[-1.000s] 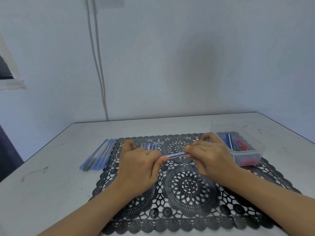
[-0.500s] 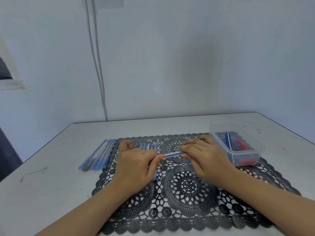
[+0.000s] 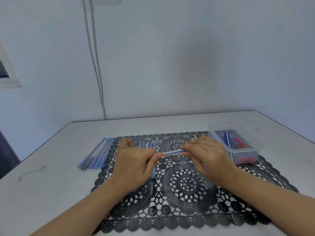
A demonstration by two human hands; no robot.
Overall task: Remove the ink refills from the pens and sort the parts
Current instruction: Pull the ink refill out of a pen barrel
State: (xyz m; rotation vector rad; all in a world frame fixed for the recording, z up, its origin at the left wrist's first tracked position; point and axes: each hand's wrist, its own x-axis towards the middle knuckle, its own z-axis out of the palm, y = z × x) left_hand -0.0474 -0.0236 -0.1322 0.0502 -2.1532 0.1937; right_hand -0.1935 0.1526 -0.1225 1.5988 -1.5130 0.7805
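A clear blue pen [image 3: 173, 152] lies level between my two hands, just above the black lace mat [image 3: 185, 184]. My left hand [image 3: 134, 160] pinches its left end with thumb and fingertip. My right hand [image 3: 204, 155] grips the right end, fingers curled round it. Several blue pens [image 3: 147, 144] lie on the mat behind my left hand, partly hidden by it. A bundle of blue pens [image 3: 97, 155] lies on the table off the mat's left edge.
A clear plastic box [image 3: 245, 149] with blue and red pen parts stands on the mat's right far corner. The grey table [image 3: 51, 184] meets a pale wall behind, where a white cable [image 3: 95, 65] runs down.
Both hands stay on the same pen and have shifted only slightly; the view has barely moved.
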